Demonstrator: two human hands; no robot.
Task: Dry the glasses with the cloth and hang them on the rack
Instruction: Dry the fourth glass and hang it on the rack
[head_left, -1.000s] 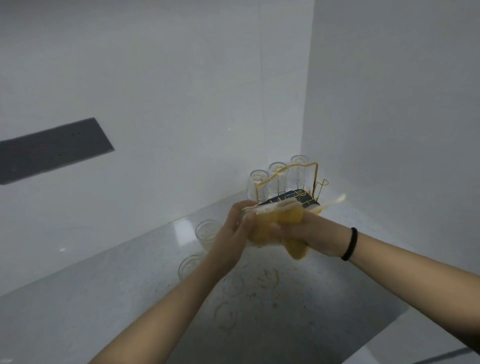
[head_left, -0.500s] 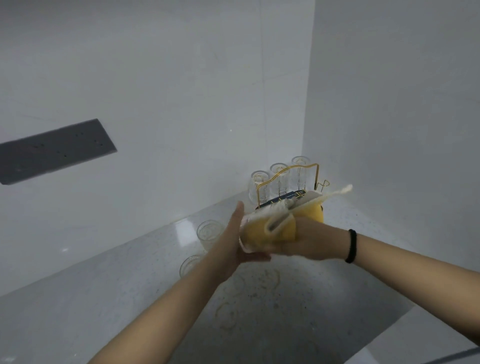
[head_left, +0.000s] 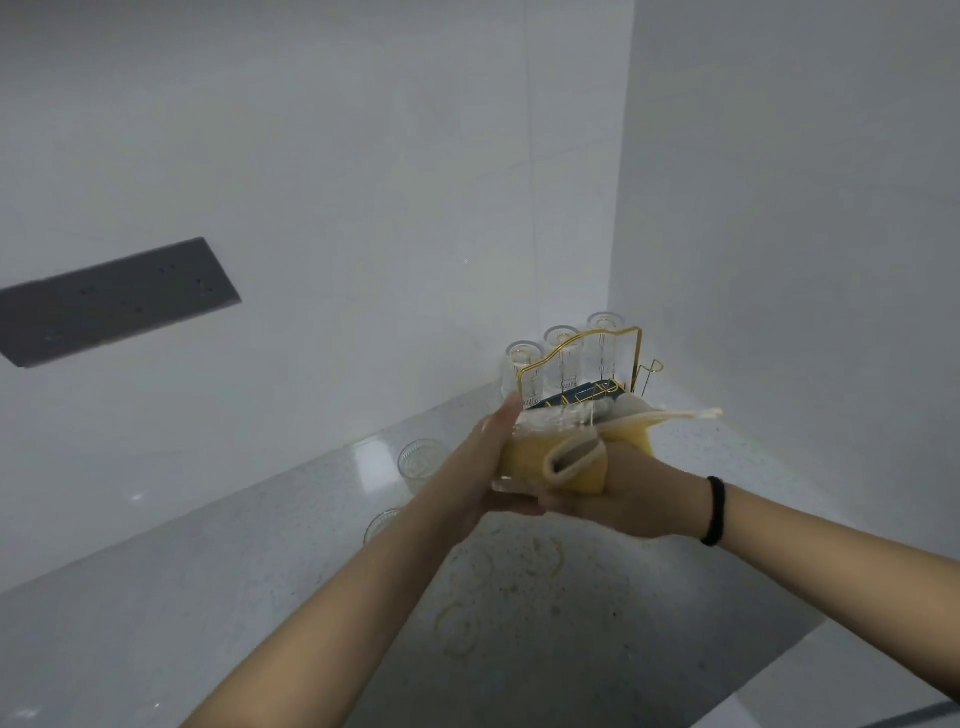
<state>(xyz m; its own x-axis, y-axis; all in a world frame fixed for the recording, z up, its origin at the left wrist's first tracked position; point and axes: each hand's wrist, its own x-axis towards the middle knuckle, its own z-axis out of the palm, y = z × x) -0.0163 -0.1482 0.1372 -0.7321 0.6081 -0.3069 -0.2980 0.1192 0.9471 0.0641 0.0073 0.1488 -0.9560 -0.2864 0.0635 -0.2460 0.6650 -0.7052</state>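
My left hand (head_left: 480, 467) grips the base end of a clear glass (head_left: 558, 422) held on its side above the counter. A yellow cloth (head_left: 566, 462) is wrapped over the glass, and my right hand (head_left: 618, 499) presses it against the glass from below. A gold wire rack (head_left: 631, 343) with a dark base stands in the far corner, just behind my hands. Three clear glasses (head_left: 563, 358) hang upside down on the rack. Two more glasses stand on the counter to the left, one (head_left: 418, 462) in plain sight, the other (head_left: 382, 522) partly hidden by my left forearm.
The grey speckled counter (head_left: 208, 597) shows several wet ring marks (head_left: 457, 626) below my hands. White walls close the corner at the back and right. A dark grey socket panel (head_left: 114, 299) sits on the left wall. The counter's front edge runs at lower right.
The cloth has turned around the glass, and its loose end now sticks out to the right. Both hands have shifted slightly up and right. More of the glass shows at the top.
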